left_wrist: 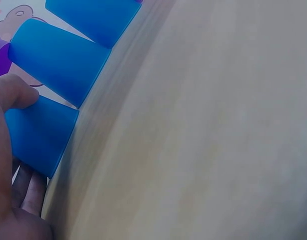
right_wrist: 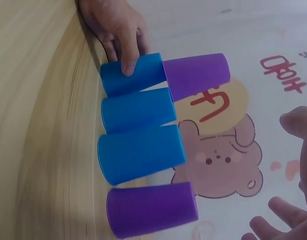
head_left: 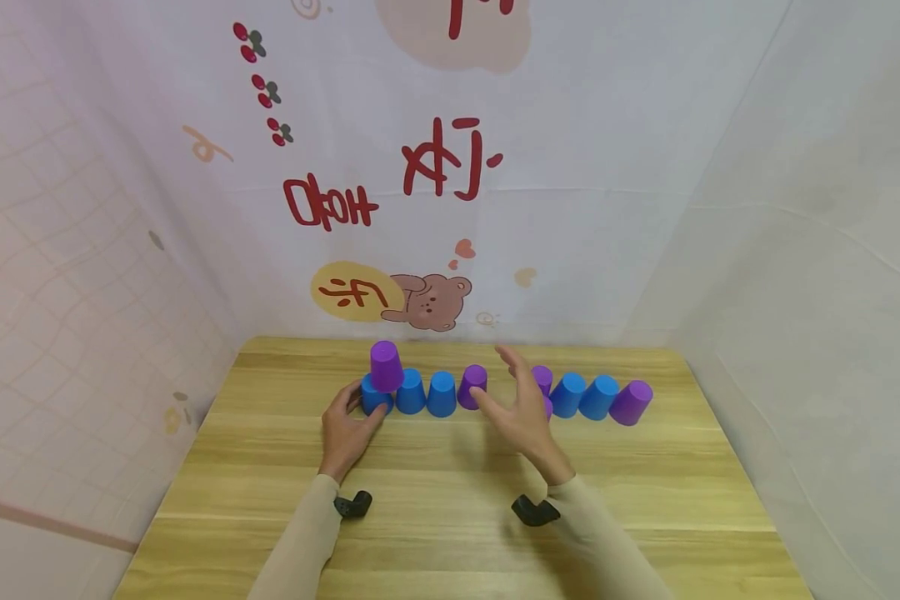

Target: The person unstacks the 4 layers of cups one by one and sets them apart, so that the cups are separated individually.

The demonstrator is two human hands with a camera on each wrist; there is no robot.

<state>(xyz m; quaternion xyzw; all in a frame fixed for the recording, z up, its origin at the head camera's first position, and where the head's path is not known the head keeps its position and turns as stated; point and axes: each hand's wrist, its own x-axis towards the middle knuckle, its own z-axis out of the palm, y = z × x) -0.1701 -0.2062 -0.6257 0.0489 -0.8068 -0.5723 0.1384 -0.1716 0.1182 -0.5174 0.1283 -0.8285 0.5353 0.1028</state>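
Blue cups (head_left: pixel 442 395), below the bear print (head_left: pixel 442 305): look like smooth moulded plastic, satin rather than glossy, with soft highlights along the sides.
Purple cups (head_left: pixel 632 403), below the bear print and off to its right as well: appear to be similar plastic, smooth-walled, faintly sheened.
Tabletop (head_left: pixel 435 533), below the bear print: shows pale banded wood grain, smooth and low in gloss; solid timber or laminate, impossible to tell.
Backdrop (head_left: pixel 585 125), around the bear print: hangs like thin cloth, matt and lightly creased.
Red characters (head_left: pixel 438 158), above the bear print: sit flat and matt on the cloth.
Sleeves (head_left: pixel 300 533), well below the bear print: look like soft matt fabric.
Wrist fittings (head_left: pixel 536 511), below the bear print: resemble hard dark plastic.
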